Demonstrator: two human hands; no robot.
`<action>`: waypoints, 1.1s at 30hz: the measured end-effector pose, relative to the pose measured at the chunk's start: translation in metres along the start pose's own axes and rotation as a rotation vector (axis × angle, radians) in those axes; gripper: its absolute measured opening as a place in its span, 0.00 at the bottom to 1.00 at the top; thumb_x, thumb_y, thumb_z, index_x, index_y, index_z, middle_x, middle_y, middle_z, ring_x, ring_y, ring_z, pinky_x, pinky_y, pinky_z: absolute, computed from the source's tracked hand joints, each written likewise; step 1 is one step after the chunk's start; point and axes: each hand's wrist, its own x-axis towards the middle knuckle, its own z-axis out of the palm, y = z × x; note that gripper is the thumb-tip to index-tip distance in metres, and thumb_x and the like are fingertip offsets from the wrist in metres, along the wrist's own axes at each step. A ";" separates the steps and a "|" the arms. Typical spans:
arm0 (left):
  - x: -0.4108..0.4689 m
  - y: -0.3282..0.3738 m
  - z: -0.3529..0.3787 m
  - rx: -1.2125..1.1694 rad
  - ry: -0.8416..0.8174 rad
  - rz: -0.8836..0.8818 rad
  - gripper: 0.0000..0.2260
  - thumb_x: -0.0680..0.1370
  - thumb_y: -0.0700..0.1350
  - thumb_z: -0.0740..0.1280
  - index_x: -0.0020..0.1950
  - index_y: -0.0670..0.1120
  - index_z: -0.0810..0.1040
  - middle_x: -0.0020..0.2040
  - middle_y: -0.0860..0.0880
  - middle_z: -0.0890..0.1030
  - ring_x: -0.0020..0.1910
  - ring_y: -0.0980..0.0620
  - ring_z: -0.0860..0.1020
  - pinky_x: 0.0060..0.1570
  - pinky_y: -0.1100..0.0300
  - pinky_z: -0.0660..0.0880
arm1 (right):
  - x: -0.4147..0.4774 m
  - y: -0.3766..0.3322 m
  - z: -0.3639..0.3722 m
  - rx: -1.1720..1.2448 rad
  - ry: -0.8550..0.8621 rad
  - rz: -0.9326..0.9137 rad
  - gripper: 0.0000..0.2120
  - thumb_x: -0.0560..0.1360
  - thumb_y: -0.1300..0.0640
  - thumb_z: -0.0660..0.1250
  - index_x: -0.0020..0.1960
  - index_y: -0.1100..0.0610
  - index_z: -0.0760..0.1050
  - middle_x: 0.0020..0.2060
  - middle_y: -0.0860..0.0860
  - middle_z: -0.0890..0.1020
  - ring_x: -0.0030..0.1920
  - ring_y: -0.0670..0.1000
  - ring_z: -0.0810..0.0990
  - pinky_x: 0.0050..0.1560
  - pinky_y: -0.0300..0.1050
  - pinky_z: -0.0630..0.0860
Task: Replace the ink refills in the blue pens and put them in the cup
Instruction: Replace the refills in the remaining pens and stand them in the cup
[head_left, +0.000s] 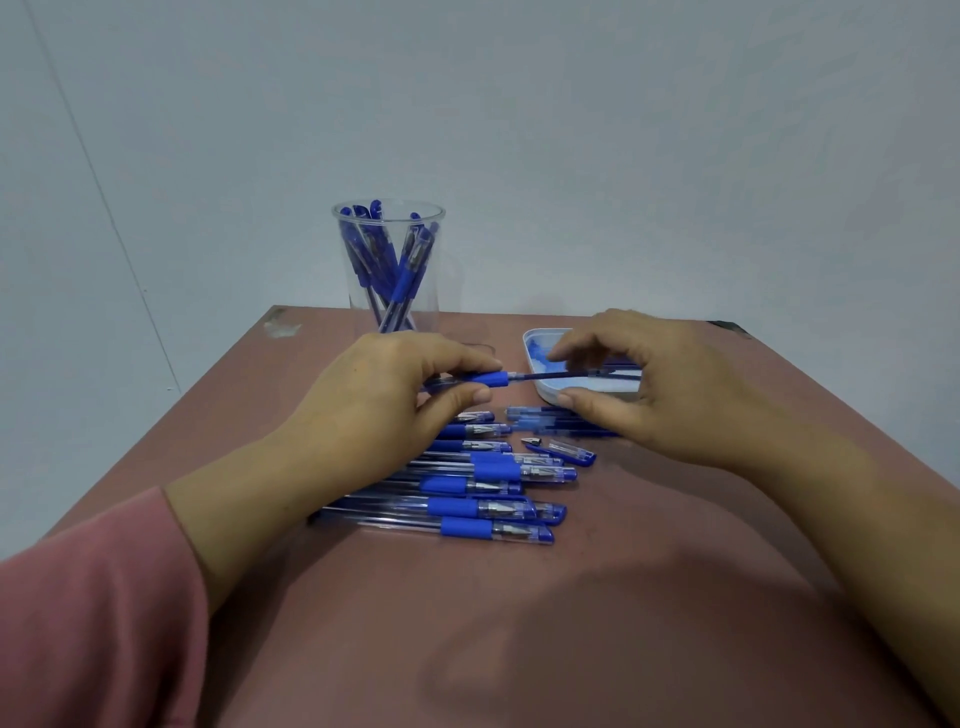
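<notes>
My left hand (384, 395) grips a clear pen barrel with a blue grip (488, 378), held level above the table. A dark ink refill (550, 375) sticks out of the barrel toward the right. My right hand (660, 384) holds the refill's far end over the white tray (540, 395), with thumb and fingers curled. Several capped blue pens (483, 488) lie in a row under my left hand. A clear cup (389, 270) at the back left holds several blue pens.
A loose cap (574, 452) and a small metal tip (532, 441) lie beside the pen row. More refills (550, 421) lie below the tray, partly under my right hand. The brown table (519, 623) stands against a pale wall.
</notes>
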 end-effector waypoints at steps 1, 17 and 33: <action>0.000 0.000 0.000 0.001 0.002 -0.006 0.12 0.75 0.51 0.69 0.59 0.58 0.81 0.40 0.75 0.70 0.44 0.76 0.72 0.43 0.77 0.67 | -0.001 0.002 -0.001 -0.001 0.006 0.018 0.08 0.70 0.48 0.69 0.49 0.40 0.75 0.44 0.36 0.79 0.47 0.43 0.79 0.49 0.47 0.77; 0.000 0.001 0.001 -0.005 -0.008 0.011 0.12 0.75 0.52 0.68 0.58 0.58 0.81 0.42 0.75 0.71 0.45 0.74 0.73 0.44 0.76 0.67 | 0.002 -0.002 0.007 0.049 0.023 0.023 0.06 0.74 0.51 0.71 0.45 0.41 0.76 0.41 0.39 0.81 0.45 0.43 0.80 0.49 0.45 0.77; 0.002 -0.001 -0.002 0.025 0.011 0.006 0.12 0.76 0.51 0.69 0.59 0.57 0.81 0.41 0.72 0.72 0.42 0.71 0.74 0.46 0.72 0.72 | 0.003 -0.003 0.009 -0.095 -0.299 0.108 0.08 0.75 0.51 0.69 0.54 0.46 0.82 0.43 0.43 0.78 0.47 0.42 0.75 0.50 0.42 0.73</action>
